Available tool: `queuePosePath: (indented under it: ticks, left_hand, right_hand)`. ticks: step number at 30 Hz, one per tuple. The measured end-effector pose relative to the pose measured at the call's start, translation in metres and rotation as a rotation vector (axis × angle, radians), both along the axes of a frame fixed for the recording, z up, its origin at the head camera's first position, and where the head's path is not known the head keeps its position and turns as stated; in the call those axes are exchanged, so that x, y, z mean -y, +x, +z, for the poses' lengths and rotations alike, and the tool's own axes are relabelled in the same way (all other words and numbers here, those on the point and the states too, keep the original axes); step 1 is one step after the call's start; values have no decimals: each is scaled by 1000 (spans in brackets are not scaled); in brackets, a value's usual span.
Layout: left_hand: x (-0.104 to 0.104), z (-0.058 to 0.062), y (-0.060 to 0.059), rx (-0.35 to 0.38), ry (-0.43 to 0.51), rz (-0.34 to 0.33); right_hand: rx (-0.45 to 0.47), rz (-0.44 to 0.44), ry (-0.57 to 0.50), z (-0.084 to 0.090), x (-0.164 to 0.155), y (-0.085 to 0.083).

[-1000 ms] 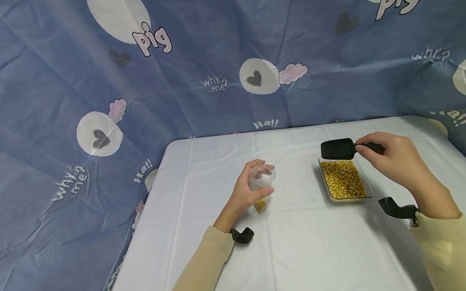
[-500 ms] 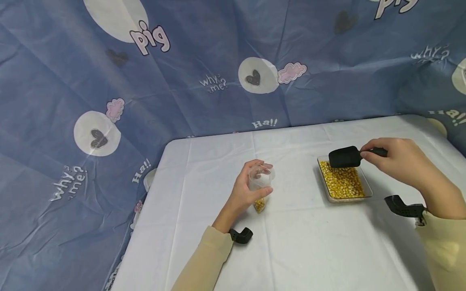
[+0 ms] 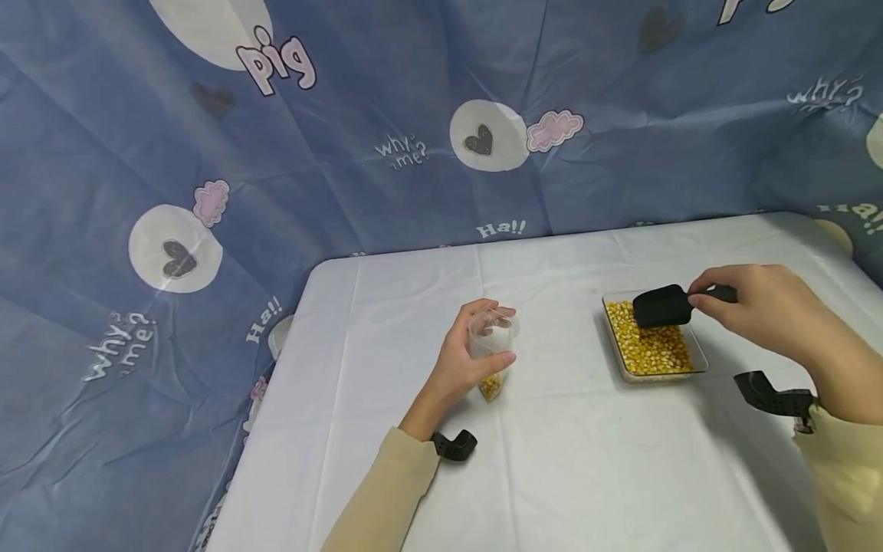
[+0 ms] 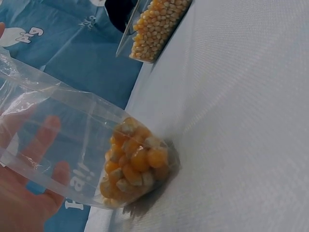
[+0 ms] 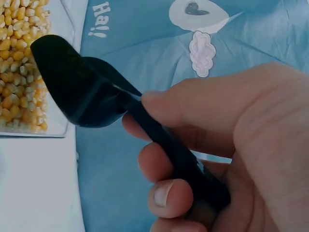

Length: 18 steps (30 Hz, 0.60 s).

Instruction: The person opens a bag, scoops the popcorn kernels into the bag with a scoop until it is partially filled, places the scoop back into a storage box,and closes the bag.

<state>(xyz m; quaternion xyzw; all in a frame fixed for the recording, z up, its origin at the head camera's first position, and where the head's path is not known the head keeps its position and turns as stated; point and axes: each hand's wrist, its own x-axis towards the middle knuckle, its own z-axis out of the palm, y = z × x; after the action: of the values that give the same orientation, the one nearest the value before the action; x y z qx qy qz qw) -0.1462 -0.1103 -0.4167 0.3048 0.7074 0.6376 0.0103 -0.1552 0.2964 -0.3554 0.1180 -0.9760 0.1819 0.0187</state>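
On the worktop point(image 3: 552, 460) we have a bag point(image 3: 492, 353) near the middle, standing in our left hand point(image 3: 469, 360), with kernels point(image 4: 135, 166) in its bottom resting on the surface. At three o'clock from it, well apart, sits a tray point(image 3: 697, 360) with corn point(image 3: 648, 349) in it. Our right hand point(image 3: 766, 310) comes in from the tray's three o'clock, its scoop point(image 3: 662, 305) over the tray's far end. A backdrop point(image 3: 345, 153) hangs behind, at twelve o'clock

A white cloth point(image 3: 552, 460) covers the table. Behind it, on the far and left sides, hangs a blue backdrop point(image 3: 345, 115) printed with "pig", "why me?", "Ha!!", hearts and what seem pink clouds.
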Motion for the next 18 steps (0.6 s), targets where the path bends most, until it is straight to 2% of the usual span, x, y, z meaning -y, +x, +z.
queuePosePath:
  ticks: [4, 11, 14, 18]
  left_hand:
    - [0, -1, 0, -5, 9, 1]
    - [4, -33, -15, -9, -30, 40]
    - [4, -33, -14, -6, -30, 43]
    - [4, -33, -14, -3, -26, 41]
  right_hand:
    - [-25, 0, 29, 4, 0, 3]
    - [-71, -13, 67, 8, 2, 9]
    - [-117, -13, 83, 10, 6, 11]
    - [-109, -20, 102, 11, 9, 12]
